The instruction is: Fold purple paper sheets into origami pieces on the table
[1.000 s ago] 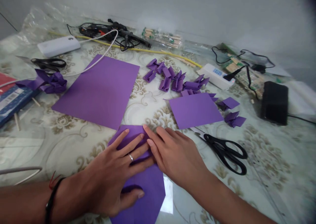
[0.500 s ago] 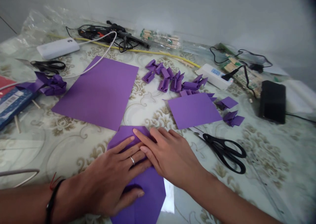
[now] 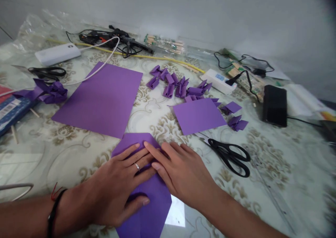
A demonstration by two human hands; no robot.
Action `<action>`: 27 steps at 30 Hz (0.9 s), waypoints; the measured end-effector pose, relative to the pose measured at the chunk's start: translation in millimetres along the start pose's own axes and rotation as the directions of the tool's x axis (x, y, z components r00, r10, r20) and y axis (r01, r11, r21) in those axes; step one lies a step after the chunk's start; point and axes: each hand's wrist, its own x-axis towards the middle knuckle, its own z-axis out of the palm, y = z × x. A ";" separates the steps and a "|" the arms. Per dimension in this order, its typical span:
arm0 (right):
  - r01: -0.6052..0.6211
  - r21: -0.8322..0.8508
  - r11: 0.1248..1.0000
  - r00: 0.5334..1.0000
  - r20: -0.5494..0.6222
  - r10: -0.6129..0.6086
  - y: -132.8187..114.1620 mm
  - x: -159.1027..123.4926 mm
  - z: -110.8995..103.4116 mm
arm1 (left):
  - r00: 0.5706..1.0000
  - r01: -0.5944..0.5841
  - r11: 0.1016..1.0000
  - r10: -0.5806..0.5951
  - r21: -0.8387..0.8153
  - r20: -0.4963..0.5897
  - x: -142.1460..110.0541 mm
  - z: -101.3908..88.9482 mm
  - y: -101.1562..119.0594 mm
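Note:
A folded sheet of purple paper (image 3: 153, 203) lies at the front middle of the table, its visible corners slanted. My left hand (image 3: 126, 182) rests on it with the fingers stretched out and the thumb apart. From the right, my right hand (image 3: 181, 168) lies on the same paper, its index finger and thumb stretched over the left fingertips and the other fingers bent. Part of the paper is hidden under both hands. Just beyond is a large flat purple sheet (image 3: 102, 98), and to the right a smaller purple sheet (image 3: 198, 115) partly covers the scissors (image 3: 229, 155).
Folded purple paper pieces (image 3: 181, 85) lie behind the small sheet. A power strip (image 3: 219, 80), a black box (image 3: 274, 105) and a clear ruler (image 3: 273, 192) are on the right. A white power bank (image 3: 57, 54), more scissors (image 3: 48, 71) and a glue gun (image 3: 112, 38) are at the back left.
The view has shifted slightly, so most things appear a little further left. My right index finger and thumb have slid a little over the paper; both hands stay on it.

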 end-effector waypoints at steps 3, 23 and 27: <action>-0.055 -0.029 0.998 0.998 0.023 0.056 1.0 10.8 4.3 | 1.000 -0.008 1.000 0.008 -0.001 0.009 0.0 -0.8 -0.2; 0.218 0.273 0.937 0.960 -0.230 -0.156 -9.7 -69.4 -0.5 | 0.995 -0.034 0.999 0.033 0.005 0.091 1.0 -1.1 -7.8; 0.317 0.153 0.936 0.912 -0.321 -0.256 -6.5 -67.6 2.9 | 0.993 -0.046 0.999 0.044 0.012 0.110 1.7 -3.8 -8.4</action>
